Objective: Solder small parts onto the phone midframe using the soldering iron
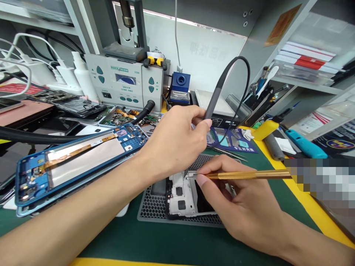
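Note:
My left hand (177,144) is closed around a grey soldering iron handle (219,92), whose cord loops up and over to the right. The iron's tip points down at a small white and black phone board (180,195). My right hand (238,199) pinches a gold-coloured tool (249,174) that lies nearly level, with its tip on the board's upper edge beside the iron's tip. The board rests on a grey perforated pad (155,207) on the green mat.
An opened blue phone (74,159) lies at the left under my forearm. Behind stand a soldering station (124,83), a blue tip cleaner (180,87) and parts trays. Tweezers (230,153), a yellow tool (264,129) and a teal tool (305,146) lie at the right.

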A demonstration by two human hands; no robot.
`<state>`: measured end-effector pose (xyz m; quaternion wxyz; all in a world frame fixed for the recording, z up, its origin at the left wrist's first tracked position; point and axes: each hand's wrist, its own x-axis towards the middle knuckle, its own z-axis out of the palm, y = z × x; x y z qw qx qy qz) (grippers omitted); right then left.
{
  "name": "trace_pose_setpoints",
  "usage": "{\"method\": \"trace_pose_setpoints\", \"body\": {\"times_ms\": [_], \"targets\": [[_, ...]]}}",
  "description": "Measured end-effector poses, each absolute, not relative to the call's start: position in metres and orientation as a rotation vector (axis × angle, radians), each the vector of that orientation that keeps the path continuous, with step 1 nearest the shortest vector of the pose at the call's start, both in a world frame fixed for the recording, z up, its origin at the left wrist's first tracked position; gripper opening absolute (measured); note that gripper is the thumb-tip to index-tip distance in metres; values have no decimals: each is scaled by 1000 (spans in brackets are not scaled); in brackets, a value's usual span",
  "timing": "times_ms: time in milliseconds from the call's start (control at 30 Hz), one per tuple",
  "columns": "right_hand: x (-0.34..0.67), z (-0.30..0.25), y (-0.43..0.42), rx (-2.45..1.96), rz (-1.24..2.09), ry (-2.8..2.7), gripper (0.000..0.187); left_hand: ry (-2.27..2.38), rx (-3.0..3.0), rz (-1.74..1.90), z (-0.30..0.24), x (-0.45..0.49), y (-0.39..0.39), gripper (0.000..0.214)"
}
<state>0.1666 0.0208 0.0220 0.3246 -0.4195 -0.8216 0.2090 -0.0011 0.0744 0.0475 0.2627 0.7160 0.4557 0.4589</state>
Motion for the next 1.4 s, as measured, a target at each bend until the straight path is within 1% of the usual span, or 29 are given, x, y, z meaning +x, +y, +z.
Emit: {"method": "trace_pose_setpoints", "body": {"times_ms": [400, 967, 1167, 1400], "targets": [[166, 21, 22, -1095, 544, -2157, 14, 1257, 1952, 1214, 51, 0, 75, 22], [166, 20, 21, -1102, 601, -2140, 13, 1241, 1928, 1230, 50, 1, 74, 23], [166, 21, 21, -1088, 615, -2135, 13, 1228, 1913, 1245, 50, 2, 74, 20], [167, 21, 22, -1117, 592, -2145, 12, 1194, 1811, 1263, 52, 3, 74, 10]]}}
